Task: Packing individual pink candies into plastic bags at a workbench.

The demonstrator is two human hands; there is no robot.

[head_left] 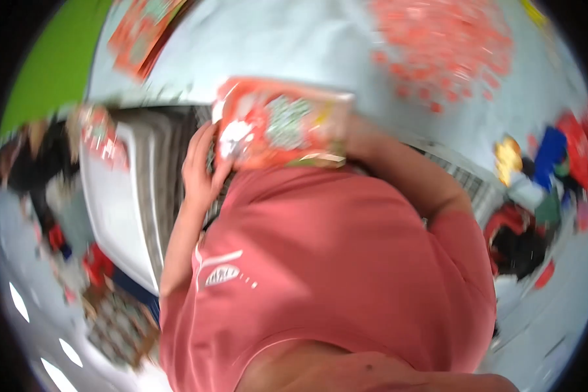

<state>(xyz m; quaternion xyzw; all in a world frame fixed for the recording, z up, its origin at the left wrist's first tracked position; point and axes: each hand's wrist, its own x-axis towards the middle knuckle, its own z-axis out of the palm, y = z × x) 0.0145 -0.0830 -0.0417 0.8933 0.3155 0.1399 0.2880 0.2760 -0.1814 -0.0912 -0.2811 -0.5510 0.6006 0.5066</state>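
A filled orange-red plastic packet [248, 147] with a pale green patterned patch spans the space between my two hands, just in front of my body. My left hand [201, 163] grips its left end, with the fingers along the edge. On the other side my right hand [358, 136] holds the right end, and most of its fingers are hidden by the packet. Farther off on the pale table [294, 39] lies a wide pile of small red pieces [447, 49]. Several flat orange packets [144, 36] are stacked at the far left of the table.
To my left stand nested white bins [121, 202], with red-and-clear packets [103, 140] at their upper rim. A green surface [52, 72] lies beyond. Blue [550, 155], yellow [507, 159] and red [576, 147] items are heaped on the right. A box [121, 326] sits at lower left.
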